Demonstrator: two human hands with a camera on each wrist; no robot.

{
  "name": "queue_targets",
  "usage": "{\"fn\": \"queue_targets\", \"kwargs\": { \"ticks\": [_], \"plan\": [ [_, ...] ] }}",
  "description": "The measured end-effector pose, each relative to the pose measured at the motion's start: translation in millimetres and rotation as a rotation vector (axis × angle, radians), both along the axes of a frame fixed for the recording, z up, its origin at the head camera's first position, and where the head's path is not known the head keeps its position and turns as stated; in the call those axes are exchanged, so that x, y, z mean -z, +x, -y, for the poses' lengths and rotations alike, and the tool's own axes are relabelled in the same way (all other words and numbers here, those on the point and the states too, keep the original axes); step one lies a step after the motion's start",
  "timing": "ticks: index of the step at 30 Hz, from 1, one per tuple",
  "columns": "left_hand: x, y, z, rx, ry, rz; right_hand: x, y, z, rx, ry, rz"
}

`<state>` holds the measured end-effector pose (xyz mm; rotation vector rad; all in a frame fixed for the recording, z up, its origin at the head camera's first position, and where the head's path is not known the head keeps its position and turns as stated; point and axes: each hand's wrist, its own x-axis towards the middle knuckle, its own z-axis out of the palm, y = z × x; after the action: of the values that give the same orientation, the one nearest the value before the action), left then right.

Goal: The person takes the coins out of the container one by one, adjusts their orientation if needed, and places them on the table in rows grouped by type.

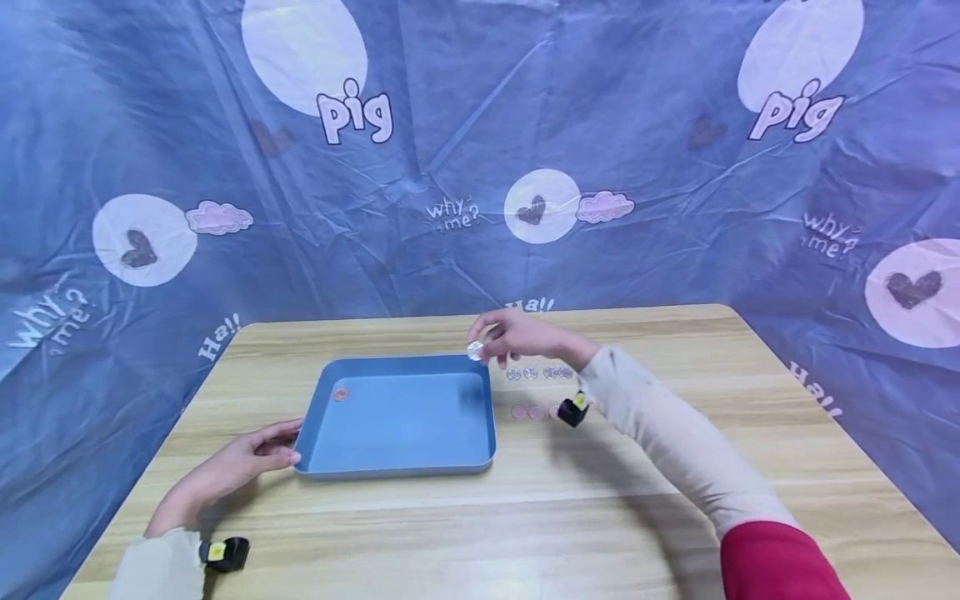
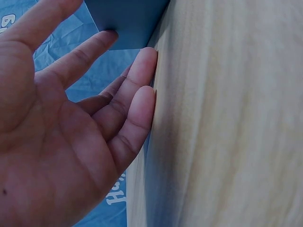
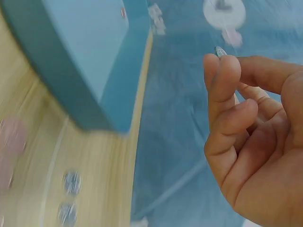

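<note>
Between thumb and fingertips, my right hand pinches a shiny silver coin-like disc above the back right corner of a shallow blue tray. The right wrist view shows only the edge of that disc poking past the fingertips. One copper-coloured disc lies in the tray near its left wall. My left hand touches the tray's front left corner, fingers extended. In the left wrist view, the lower fingers of that hand rest against the wooden tabletop.
Right of the tray, several silver discs lie in a row on the table. A row of pinkish copper discs lies nearer, partly hidden by the right wrist camera. A blue printed cloth hangs behind the table.
</note>
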<state>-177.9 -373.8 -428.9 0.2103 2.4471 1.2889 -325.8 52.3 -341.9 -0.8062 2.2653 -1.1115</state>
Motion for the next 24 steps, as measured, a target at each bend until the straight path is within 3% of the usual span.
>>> {"fn": "queue_targets", "kwargs": {
  "ticks": [11, 17, 24],
  "plan": [
    [1.3, 0.9, -0.4, -0.003, -0.053, -0.001, 30.3, -5.5, -96.1, 0.208, -0.035, 0.073],
    [2.3, 2.1, 2.1, -0.013, -0.026, 0.008, 51.2, -10.1, -125.8, 0.304, -0.003, 0.089],
    [0.2, -0.2, -0.5, -0.015, -0.041, -0.003, 70.9, -13.4, -146.0, 0.346, 0.036, 0.107]
  ]
}}
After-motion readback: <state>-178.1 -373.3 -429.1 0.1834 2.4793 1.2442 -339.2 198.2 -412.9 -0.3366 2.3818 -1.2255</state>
